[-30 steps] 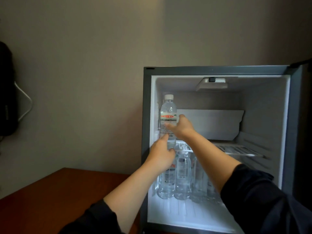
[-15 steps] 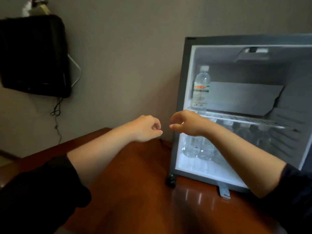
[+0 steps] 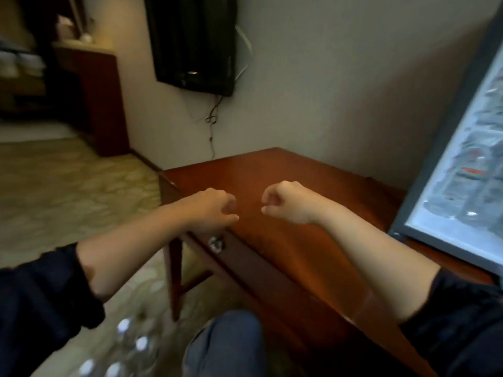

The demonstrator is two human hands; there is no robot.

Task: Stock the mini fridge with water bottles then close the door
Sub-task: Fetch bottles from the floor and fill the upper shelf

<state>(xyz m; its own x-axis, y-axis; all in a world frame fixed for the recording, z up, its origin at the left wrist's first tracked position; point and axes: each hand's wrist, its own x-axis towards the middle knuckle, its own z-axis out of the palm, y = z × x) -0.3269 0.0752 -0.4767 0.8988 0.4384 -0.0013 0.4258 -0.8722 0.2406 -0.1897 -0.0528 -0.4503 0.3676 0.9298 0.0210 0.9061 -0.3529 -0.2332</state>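
Both hands withdrew from fridge [image 3: 446,164] | left hand [image 3: 215,206], right hand [image 3: 285,204] empty over table edge [image 3: 245,257]

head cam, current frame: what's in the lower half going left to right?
Water bottles on the floor → left hand → right hand → open mini fridge, blurred bottles inside. Both hands are loosely curled and empty, above the wooden table.
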